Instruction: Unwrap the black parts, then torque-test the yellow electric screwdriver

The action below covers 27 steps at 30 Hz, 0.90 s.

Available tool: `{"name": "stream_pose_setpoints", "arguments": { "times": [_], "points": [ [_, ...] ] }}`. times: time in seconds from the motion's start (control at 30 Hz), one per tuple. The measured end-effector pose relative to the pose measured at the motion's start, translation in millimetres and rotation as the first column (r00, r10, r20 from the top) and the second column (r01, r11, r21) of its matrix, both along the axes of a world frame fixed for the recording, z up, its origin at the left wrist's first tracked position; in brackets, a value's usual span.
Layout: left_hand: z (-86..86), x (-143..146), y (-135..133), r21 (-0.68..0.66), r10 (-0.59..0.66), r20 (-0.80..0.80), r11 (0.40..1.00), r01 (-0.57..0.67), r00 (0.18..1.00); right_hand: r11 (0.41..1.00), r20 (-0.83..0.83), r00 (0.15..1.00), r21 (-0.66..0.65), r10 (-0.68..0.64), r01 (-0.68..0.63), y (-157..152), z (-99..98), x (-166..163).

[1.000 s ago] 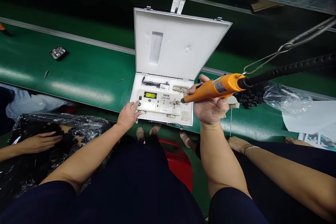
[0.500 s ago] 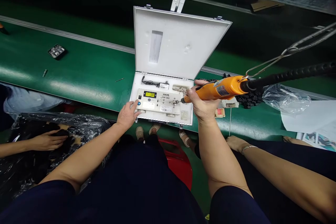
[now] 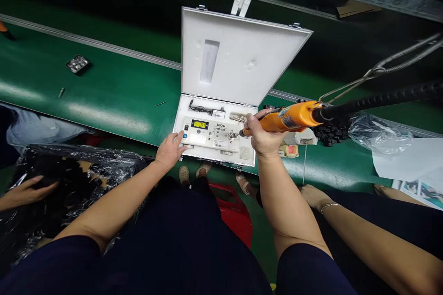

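Observation:
An orange electric screwdriver (image 3: 287, 119) is wrapped in my right hand (image 3: 266, 136). It lies nearly level, and its tip meets the round metal fitting (image 3: 233, 135) on the right part of a HIOS HP-50 torque tester (image 3: 199, 139). My left hand (image 3: 169, 151) grips the tester's left front corner, thumb at the front edge and fingertips beside the blue button (image 3: 185, 136). The tester's lit yellow display (image 3: 200, 124) shows small digits. White foam in an open silver case (image 3: 247, 57) holds the tester, with a black cable adapter (image 3: 202, 109) behind it.
On the green bench stand a small tray of metal parts (image 3: 77, 64), a thin bit (image 3: 160, 103) and black parts (image 3: 332, 133). A hanging wire and black cord (image 3: 380, 97) run to the screwdriver. Co-workers' arms (image 3: 374, 226) flank me; a red stool (image 3: 235, 219) stands below.
The display digits have changed slightly from 0.0. My hands keep their holds while the view shifts a little. At the left, a co-worker's hand has drawn back leftward over the plastic-wrapped box.

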<state>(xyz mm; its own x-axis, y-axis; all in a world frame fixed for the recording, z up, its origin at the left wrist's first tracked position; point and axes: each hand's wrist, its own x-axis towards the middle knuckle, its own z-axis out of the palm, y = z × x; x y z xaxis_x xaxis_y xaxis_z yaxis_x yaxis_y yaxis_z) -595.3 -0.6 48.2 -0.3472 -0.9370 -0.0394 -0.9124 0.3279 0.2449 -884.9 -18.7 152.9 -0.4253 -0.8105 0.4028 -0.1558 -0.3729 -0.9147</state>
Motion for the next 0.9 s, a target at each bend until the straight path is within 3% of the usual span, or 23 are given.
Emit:
{"name": "stream_pose_setpoints", "arguments": {
  "times": [0.9],
  "points": [
    [-4.5, 0.4, -0.8, -0.001, 0.039, 0.02, 0.999, -0.039, 0.999, 0.998, 0.02, 0.999, 0.043, 0.038, -0.039, -1.3, -19.1, -3.7]
  ]
}}
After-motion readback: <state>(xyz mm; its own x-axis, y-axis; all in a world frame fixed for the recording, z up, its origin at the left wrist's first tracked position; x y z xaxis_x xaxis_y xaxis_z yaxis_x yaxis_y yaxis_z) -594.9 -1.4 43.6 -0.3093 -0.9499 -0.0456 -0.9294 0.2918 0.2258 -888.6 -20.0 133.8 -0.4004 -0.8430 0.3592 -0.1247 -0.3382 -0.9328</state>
